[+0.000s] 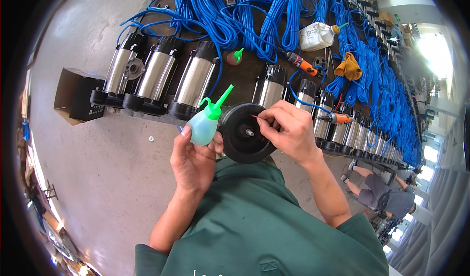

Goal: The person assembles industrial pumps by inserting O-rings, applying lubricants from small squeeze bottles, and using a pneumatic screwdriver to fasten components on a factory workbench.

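My left hand (192, 161) is wrapped round a small translucent squeeze bottle (203, 129) with a bright green cap and spout pointing up. Just right of it, the black round end of a pump (240, 149) faces me, with a metal shaft (249, 132) sticking out of its middle. Over that end's upper right side, my right hand (289, 129) has thumb and forefinger pinched together. A thin red piece (253, 116) pokes out from the fingertips; its kind is too small to make out.
Steel pumps (196, 78) with black ends line the bench edge, below bundles of blue cable (215, 16). Orange power screwdrivers (306, 65), a white jug (316, 37) and a yellow-brown glove (348, 67) lie among them. An open carton (88, 97) stands left; another person (387, 197) is at right.
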A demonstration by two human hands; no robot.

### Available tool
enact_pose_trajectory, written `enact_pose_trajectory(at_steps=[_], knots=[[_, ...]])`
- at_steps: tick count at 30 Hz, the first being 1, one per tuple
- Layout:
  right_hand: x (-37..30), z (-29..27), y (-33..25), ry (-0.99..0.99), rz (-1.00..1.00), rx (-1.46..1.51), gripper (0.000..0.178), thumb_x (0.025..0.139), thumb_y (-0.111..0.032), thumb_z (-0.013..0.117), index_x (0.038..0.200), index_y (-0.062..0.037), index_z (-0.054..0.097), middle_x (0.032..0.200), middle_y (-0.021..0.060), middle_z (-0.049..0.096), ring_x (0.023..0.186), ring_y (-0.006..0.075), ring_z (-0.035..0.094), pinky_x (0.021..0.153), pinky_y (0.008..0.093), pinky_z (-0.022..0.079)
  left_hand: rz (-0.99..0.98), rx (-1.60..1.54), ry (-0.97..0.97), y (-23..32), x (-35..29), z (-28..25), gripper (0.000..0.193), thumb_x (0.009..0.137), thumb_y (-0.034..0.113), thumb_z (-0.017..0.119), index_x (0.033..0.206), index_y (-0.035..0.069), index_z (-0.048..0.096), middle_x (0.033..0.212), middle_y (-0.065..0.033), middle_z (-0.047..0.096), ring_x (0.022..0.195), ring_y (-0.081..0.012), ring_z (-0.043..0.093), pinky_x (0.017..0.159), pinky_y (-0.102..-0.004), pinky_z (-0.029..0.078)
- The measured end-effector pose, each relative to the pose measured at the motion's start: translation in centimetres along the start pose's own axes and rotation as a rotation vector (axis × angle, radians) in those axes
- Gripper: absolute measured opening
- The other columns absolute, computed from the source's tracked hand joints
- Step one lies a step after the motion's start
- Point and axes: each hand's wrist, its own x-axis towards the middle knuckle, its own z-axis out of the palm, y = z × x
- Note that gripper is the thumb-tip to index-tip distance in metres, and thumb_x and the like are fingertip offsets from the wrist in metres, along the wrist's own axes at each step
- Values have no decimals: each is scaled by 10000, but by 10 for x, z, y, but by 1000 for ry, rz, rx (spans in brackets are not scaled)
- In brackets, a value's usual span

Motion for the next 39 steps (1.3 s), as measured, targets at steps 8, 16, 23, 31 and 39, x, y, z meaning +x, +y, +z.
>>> enact_pose_trajectory(at_steps=[8, 16, 23, 31, 39], knots=[[0, -4, -7, 23, 55, 64, 109, 794, 1, 788, 819, -28, 686, 734, 55, 620, 622, 176, 659, 560, 294, 522, 4, 6, 2, 0, 1, -1, 557, 985, 400, 595, 1323, -42, 585, 1152, -195, 685, 893, -255, 664, 744, -336, 538], [-4, 0, 0, 9, 42, 38, 107, 787, 1, 791, 811, -27, 691, 720, 58, 612, 615, 179, 653, 557, 306, 516, -5, 21, 16, 1, 0, 0, 564, 983, 402, 599, 1331, -41, 580, 1156, -193, 680, 894, -255, 659, 745, -334, 532], [-2, -11, -13, 86, 78, 147, 90, 813, 6, 802, 849, -9, 722, 745, 50, 639, 568, 120, 616, 506, 261, 473, -4, 12, 9, 1, 0, -2, 536, 983, 399, 606, 1305, -30, 591, 1151, -192, 681, 887, -251, 651, 738, -331, 528], [-3, -30, -32, 255, 66, 228, 74, 844, -3, 803, 863, 6, 733, 787, 56, 676, 553, 82, 593, 483, 233, 455, -6, 48, 24, 9, 2, -4, 503, 1009, 409, 615, 1280, -15, 597, 1136, -188, 687, 881, -246, 649, 740, -342, 526], [8, -60, -52, 377, -38, 193, 102, 892, -56, 789, 848, 2, 718, 738, 49, 642, 535, 87, 537, 473, 241, 403, 25, 103, -23, 24, 6, -3, 469, 1035, 383, 593, 1291, -11, 589, 1141, -190, 693, 908, -241, 672, 764, -351, 552]])
